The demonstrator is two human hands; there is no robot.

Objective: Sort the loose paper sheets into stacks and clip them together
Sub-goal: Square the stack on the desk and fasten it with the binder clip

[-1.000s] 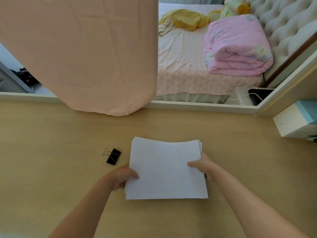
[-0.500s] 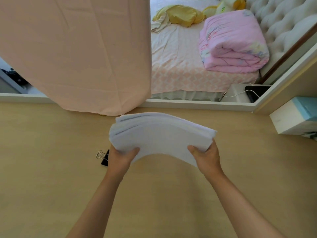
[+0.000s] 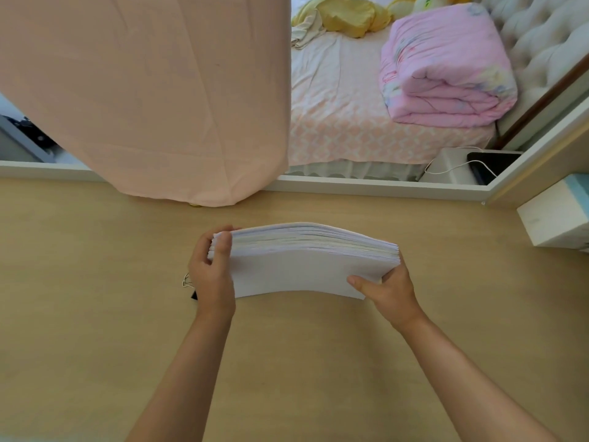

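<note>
A thick stack of white paper sheets stands on its long edge on the wooden desk, bowed upward in the middle. My left hand grips its left end, fingers wrapped over the sheet edges. My right hand holds the lower right corner, thumb on the front sheet. A black binder clip lies on the desk just behind my left hand, mostly hidden; only its wire handle and one black corner show.
A peach cloth hangs over the desk's far edge at left. A white and blue box sits at the right edge. Beyond the desk is a bed with a folded pink quilt.
The stack went from lying flat on the desk to being lifted and tipped upright on its long edge. My left hand shifted to the stack's left end, covering most of the clip.
</note>
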